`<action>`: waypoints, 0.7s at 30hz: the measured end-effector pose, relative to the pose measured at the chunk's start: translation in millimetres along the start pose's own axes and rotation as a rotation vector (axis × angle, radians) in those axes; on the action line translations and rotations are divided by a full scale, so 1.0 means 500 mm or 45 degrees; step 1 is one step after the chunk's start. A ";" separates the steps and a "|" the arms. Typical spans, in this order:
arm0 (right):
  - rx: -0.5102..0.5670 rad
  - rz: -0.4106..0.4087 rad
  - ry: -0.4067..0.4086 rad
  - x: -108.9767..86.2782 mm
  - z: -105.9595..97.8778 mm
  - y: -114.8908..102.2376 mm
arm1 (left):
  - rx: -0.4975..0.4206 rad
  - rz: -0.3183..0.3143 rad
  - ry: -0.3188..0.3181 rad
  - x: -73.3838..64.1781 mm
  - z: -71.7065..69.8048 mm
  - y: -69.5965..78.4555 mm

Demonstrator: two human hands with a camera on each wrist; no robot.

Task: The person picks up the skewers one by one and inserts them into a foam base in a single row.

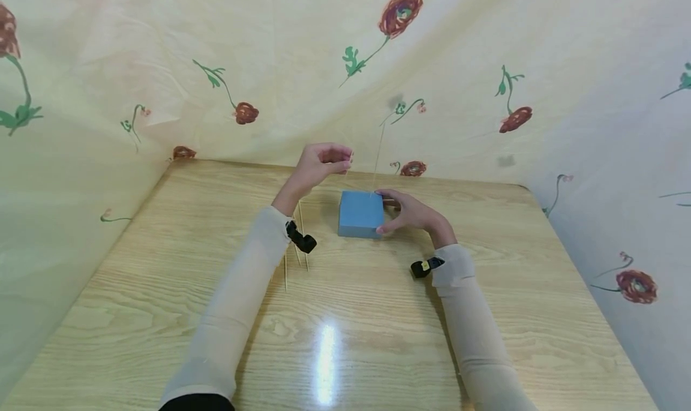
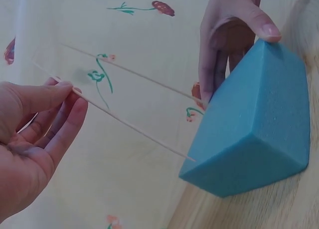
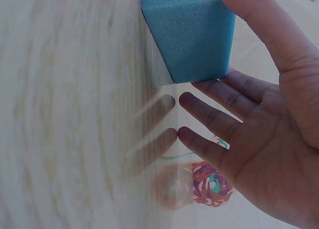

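A pale floral cloth (image 1: 302,69) rises behind and to both sides of the scene, and anything thin and light-coloured is hard to make out against it, so a wrong angle could easily be missed. Below it spreads the wood-grained table (image 1: 388,351), whose surface looks smooth enough to let a light thing slide under a sideways push. The right hand (image 1: 412,212) grips the block's right end, thumb at the near corner and the first fingers at the far side, while the ring and little fingers spread free; with one end alone held, the other could swing or tip. The left hand (image 1: 318,165) is raised above the block's far left, thumb and fingertips pinching a stick well above its lower end; a high grip like that probably invites bowing, slipping or snapping if pressure comes down off-line. The blue block (image 1: 361,213) sits on the table between the hands and looks like foam, so a tip placed close to an edge could tear out through the side. The held stick (image 2: 130,123) meets the top face near an edge; whether it has gone in, I cannot tell. A second, standing stick (image 2: 149,80) leans a little and could be knocked by either hand. Loose sticks (image 1: 286,273) lie by the left forearm, where a careless sleeve might scatter them.
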State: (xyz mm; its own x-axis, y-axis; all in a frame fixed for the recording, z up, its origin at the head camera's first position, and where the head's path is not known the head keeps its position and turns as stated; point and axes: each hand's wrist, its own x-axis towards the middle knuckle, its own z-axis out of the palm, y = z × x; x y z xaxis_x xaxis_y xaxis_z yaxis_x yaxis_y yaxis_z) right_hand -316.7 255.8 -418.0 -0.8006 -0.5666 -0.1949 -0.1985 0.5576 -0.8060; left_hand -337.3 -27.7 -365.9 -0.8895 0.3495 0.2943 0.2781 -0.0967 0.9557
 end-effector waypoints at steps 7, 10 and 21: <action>0.015 0.004 0.000 0.001 0.002 0.000 | -0.003 0.076 0.040 0.007 0.022 -0.001; 0.023 0.008 -0.002 0.002 0.003 -0.001 | 0.000 0.101 0.061 0.011 0.031 -0.003; 0.017 0.006 0.008 0.002 0.002 0.001 | 0.024 0.180 0.126 0.023 0.057 -0.017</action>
State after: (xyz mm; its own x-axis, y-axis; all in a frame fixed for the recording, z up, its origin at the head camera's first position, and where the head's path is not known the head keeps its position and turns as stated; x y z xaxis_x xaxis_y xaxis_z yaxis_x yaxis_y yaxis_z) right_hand -317.0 254.6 -419.3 -0.8051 -0.5601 -0.1952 -0.1870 0.5521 -0.8126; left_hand -339.5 3.8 -371.2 -0.8721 0.2399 0.4264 0.4090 -0.1210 0.9045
